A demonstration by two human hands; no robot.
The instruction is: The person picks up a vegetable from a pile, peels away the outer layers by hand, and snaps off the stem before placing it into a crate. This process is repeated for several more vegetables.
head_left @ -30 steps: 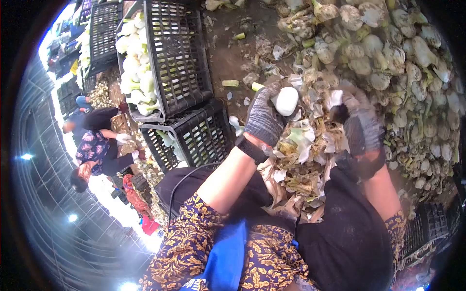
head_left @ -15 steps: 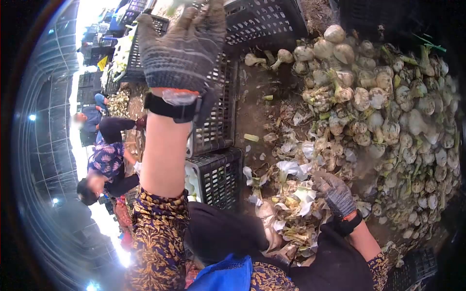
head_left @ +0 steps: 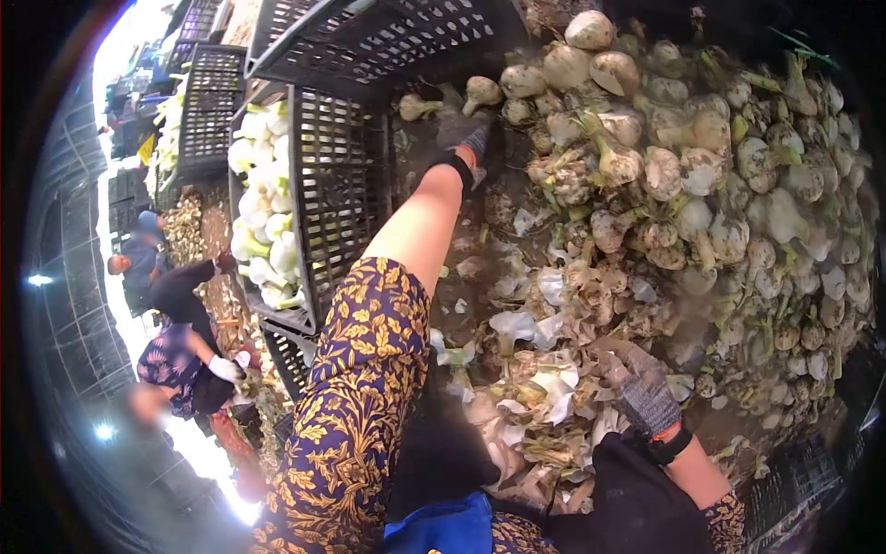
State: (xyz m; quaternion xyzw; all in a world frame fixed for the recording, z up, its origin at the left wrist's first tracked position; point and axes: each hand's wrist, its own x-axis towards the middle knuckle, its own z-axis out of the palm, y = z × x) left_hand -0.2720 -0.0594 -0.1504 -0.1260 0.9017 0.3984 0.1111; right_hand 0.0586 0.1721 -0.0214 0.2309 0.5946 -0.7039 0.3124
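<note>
My left hand [head_left: 472,150], in a dark knit glove with a black band at the wrist, reaches to the ground at the upper middle. Its fingers are dark and blurred, close to a loose garlic bulb [head_left: 483,92] with a short stem. My right hand [head_left: 646,392], also gloved and banded, lies over a heap of garlic skins and trimmings [head_left: 554,369]. The fingers are loosely stretched and no object shows in them. Beyond both hands spreads a large pile of soil-stained garlic bulbs [head_left: 701,171].
A black crate [head_left: 340,185] holding white trimmed garlic [head_left: 263,222] stands left of my left arm. Another black crate [head_left: 397,42] stands above it at the top. Co-workers sit at the far left, one with a white-gloved hand [head_left: 226,369]. A dark crate [head_left: 794,485] is at the lower right.
My left hand has come down from above the crates, moving right to the ground beside the loose bulbs. The view has shifted slightly. My right hand stays on the skins.
</note>
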